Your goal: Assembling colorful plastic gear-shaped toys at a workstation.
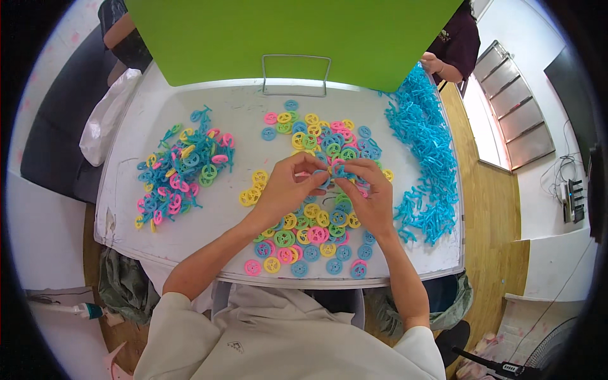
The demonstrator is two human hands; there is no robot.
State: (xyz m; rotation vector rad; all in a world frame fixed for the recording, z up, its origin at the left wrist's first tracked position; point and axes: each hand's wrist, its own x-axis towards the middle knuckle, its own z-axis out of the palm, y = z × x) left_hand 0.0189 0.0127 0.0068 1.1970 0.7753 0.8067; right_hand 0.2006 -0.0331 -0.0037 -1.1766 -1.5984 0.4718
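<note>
Over the middle of the white table (244, 142), my two hands meet fingertip to fingertip. My left hand (288, 187) pinches a small blue plastic wheel (324, 180), partly covered by the fingers. My right hand (370, 193) is closed on a small blue plastic piece (339, 170) right beside that wheel; its full shape is hidden. Beneath and around both hands lie loose spoked wheels (318, 235) in pink, yellow, green and blue. Along the right edge runs a long heap of blue plastic stems (421, 139). To the left is a pile of wheels with blue stems among them (183, 164).
An upright green board (291, 38) with a wire handle (296, 95) borders the table's far side. A white plastic bag (107, 117) lies at the far left. Other people's arms (446, 69) show behind the board. Dark bags (126, 282) hang below the near edge.
</note>
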